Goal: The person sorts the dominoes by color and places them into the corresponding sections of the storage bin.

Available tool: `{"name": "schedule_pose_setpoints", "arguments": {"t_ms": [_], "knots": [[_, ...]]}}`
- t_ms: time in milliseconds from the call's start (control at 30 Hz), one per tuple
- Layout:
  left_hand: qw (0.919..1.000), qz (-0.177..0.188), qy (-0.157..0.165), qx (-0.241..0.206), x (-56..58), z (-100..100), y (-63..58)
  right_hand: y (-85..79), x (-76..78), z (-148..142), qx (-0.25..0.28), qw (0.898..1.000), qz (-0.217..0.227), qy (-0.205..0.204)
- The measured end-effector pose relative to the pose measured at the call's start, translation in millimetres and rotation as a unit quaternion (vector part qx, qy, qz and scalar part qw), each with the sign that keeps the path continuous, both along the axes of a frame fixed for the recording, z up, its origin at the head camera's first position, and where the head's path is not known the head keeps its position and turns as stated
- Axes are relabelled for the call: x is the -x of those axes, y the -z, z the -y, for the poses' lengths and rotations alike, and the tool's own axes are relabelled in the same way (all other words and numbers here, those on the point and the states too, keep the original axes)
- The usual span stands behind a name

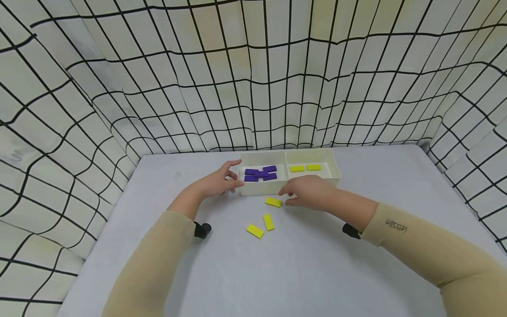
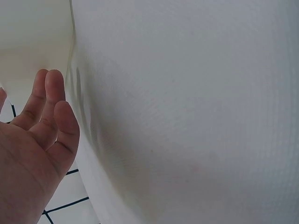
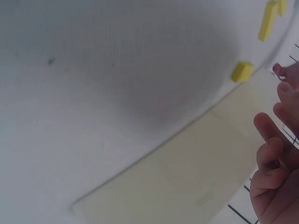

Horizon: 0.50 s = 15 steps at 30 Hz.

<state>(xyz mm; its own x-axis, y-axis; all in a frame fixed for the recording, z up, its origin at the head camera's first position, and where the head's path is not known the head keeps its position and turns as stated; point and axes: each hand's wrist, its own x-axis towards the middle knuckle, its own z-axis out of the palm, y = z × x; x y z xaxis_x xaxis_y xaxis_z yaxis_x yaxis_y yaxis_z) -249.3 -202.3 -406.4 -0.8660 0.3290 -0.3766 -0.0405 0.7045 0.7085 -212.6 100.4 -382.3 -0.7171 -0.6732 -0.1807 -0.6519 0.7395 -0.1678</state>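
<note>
A white two-compartment box [image 1: 261, 189] stands at the back of the table. My left hand [image 1: 215, 181] is at its left end, fingers spread, with the thumb at the front corner. In the left wrist view, the fingers [image 2: 56, 88] rest against the box wall, loosely extended. My right hand [image 1: 313, 192] hovers by the front wall, thumb and fingers apart with nothing between them. Just left of its fingertips lies a yellow block [image 1: 273, 202] on the table. Two more yellow blocks, one upright-angled [image 1: 268, 222] and one slanted [image 1: 255, 231], lie nearer.
Several purple blocks [image 1: 260, 174] lie in the left compartment, some overlapping. The right compartment holds two yellow blocks, one on the left [image 1: 297, 168] and one on the right [image 1: 314, 167]. A white wall with black grid lines [image 1: 277, 88] rises behind the table [image 1: 277, 277].
</note>
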Motion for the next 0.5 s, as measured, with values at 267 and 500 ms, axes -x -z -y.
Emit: {"name": "schedule_pose_setpoints", "arguments": {"t_ms": [267,500], "knots": [[1.0000,-0.001,0.001,0.004,-1.0,-1,-4.2,17.0,-2.0,15,-0.016,0.999,-0.022,-0.016],[1.0000,0.000,0.000,0.003,-0.8,-1,-3.5,26.2,-0.5,26,-0.032,0.998,-0.051,-0.026]]}}
